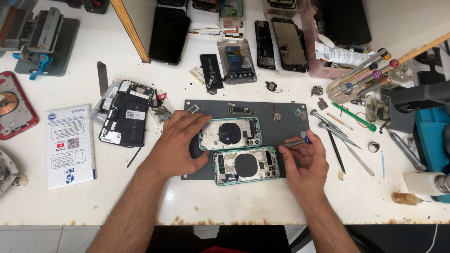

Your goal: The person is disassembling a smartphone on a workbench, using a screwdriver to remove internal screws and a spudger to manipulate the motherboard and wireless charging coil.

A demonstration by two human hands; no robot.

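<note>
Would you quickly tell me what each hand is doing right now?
Left hand: open, resting on the upper green phone frame.
Right hand: closed on a small blue-tipped screwdriver, beside the lower green phone frame.

- The white counter (234, 206) carries everything; its near edge is stained brown.
- A dark grey mat (290, 122) lies at its middle.
- A black opened phone (126, 112) lies left of the mat.
- A white printed packet (70, 145) lies further left.
- Loose screwdrivers (337, 136) lie right of the mat.
- A red phone back (14, 105) lies at the left edge.
- A grey clamp fixture (42, 42) stands at the far left corner.
</note>
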